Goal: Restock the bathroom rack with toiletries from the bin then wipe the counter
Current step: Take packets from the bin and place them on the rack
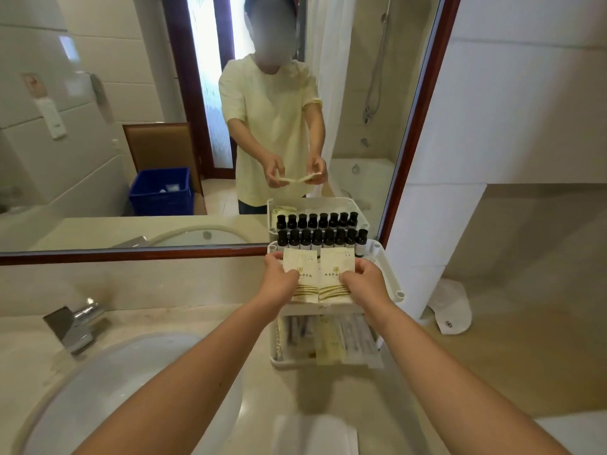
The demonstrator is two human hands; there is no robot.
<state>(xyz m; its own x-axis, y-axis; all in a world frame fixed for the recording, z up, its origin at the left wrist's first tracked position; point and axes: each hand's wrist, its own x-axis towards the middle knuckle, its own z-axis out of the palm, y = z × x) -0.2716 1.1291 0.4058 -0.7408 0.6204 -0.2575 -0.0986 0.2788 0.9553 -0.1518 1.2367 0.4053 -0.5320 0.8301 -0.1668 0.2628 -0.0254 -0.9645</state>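
The person's reflection shows a loose, pale yellow top [269,126] with elbow-length sleeves [231,96] over dark trousers [251,207]. The forearms [197,372], left hand [281,278] and right hand [365,281] are bare.

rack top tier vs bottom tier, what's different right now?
Top tier holds upright dark-capped bottles along its back; bottom tier holds long wrapped items lying flat. The left hand and right hand hold cream packets at the top tier's front; no hand touches the bottom tier. Shared: white plastic, same rack.
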